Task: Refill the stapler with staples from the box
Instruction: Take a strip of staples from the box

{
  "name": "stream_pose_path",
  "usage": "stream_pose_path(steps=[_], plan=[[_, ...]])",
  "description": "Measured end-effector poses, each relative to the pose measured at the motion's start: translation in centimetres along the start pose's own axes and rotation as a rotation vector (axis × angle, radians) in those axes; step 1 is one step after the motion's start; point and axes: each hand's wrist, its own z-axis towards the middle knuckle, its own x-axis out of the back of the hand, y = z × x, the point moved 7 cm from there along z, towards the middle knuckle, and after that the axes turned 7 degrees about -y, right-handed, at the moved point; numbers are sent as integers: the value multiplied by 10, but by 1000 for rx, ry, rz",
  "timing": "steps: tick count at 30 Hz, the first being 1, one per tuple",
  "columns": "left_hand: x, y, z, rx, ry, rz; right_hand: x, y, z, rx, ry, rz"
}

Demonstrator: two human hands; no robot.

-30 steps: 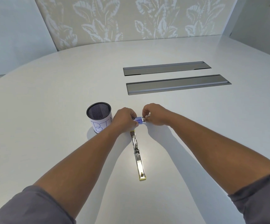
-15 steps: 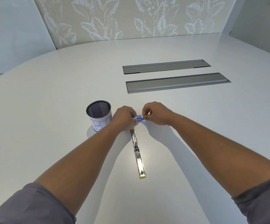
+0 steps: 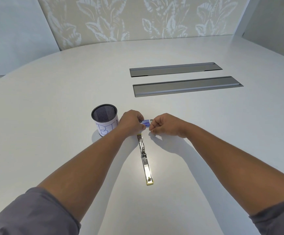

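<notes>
Change: since half a second back my right hand (image 3: 166, 125) has drawn a little away from the left hand (image 3: 131, 122), so more of the box (image 3: 146, 123) shows between them.
Left hand: fingers pinched on the box's left end, holding it just above the table (image 3: 53, 116).
Right hand: fingertips (image 3: 151, 128) curled tight at the box's right end; I cannot tell whether they grip the box itself or something pulled out of it.
Box: small, blue and white, long axis running left to right, just beyond the far end of the stapler (image 3: 144, 158).
Stapler: lies flat on the table, swung fully open into one long metal strip. Its long axis runs near to far, tilted slightly left at the far end. The yellow-tipped near end points toward me; the far end points at the box and sits partly under my left wrist.
Cup (image 3: 104, 119): black mesh with a white paper label, upright, just left of the stapler's far end, beside my left hand.
Slots (image 3: 187, 88): two grey recessed strips, well beyond the stapler and to its right.
</notes>
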Motion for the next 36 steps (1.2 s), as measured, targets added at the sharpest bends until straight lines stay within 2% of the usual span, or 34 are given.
stream_pose_path(steps=[3,8,12,16,25,31,36], plan=[[0,0,0,-2,2,10,-5,-2,1,1,17,-119],[-1,-1,1,5,7,8,-1,3,-3,20,50,-41],[-1,-3,2,15,5,2,11,15,-5,56,228,185],[-2,-4,1,20,6,-5,18,28,-2,32,403,202],[-1,-4,0,19,15,-18,12,22,12,2,429,81],[-1,-3,-1,29,14,-38,15,16,13,-36,436,73],[-1,-3,-2,34,11,-44,15,19,16,-133,470,160]])
